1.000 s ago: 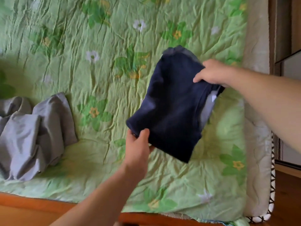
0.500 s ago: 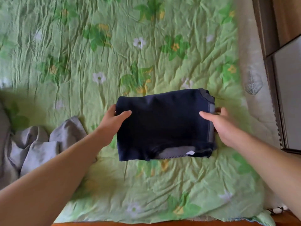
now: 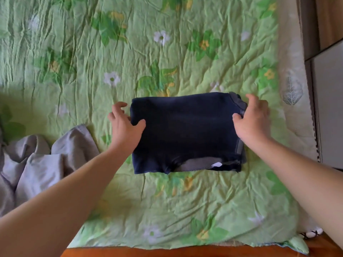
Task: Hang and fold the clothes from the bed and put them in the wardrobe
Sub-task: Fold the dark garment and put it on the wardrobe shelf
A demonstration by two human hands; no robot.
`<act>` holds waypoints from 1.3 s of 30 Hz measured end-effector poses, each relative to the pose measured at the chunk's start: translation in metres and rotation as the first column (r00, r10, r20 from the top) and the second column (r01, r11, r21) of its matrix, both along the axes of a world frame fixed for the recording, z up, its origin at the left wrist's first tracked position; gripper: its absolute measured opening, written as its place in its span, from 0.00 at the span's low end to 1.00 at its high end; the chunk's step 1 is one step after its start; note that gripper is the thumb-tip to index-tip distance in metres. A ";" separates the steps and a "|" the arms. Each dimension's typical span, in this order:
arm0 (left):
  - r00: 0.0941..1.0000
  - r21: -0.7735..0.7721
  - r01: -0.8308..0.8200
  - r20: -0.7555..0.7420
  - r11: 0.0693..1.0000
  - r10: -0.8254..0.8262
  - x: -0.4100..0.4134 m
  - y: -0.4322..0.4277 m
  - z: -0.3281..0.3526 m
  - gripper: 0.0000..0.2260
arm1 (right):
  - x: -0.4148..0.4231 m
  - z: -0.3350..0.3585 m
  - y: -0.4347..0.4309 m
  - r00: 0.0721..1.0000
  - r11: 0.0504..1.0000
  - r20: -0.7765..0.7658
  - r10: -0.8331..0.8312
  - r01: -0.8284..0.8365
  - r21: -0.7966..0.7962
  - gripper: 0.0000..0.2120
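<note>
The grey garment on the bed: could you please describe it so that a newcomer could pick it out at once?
Start from the green floral bedspread that fills the view. At its left edge, to the left of the left hand, lies the grey garment. Unlike the navy garment, a neat folded rectangle in the middle, it is pale, crumpled and unfolded.

grey garment point(image 3: 37, 164) cut off left, cabinet point(image 3: 328, 108) cut off right
</note>
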State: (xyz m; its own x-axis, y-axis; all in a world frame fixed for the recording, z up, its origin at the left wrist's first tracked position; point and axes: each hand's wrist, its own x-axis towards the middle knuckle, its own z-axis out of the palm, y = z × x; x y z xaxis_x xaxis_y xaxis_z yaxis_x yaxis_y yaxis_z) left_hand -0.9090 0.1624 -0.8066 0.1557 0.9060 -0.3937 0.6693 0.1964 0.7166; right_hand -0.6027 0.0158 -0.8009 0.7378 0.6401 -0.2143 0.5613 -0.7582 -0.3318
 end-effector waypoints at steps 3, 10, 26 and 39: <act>0.863 0.385 0.454 -0.413 0.803 -0.290 0.010 -0.015 -0.004 0.30 | -0.038 0.004 0.010 0.842 0.864 0.242 0.481 -0.502 0.028 0.30; 0.484 0.176 0.834 -0.688 0.523 -0.541 0.016 -0.026 -0.053 0.30 | -0.042 -0.053 0.029 0.587 0.573 0.067 0.807 -0.750 -0.330 0.33; 0.993 -0.054 0.107 -0.033 0.993 -0.109 -0.028 -0.068 -0.014 0.26 | -0.037 -0.013 -0.057 0.912 0.991 -0.396 -0.107 0.130 0.032 0.27; 0.955 -0.167 0.293 0.100 0.941 -0.280 -0.005 -0.012 0.093 0.25 | -0.019 0.088 -0.024 0.779 1.000 -0.626 0.023 -0.008 0.028 0.30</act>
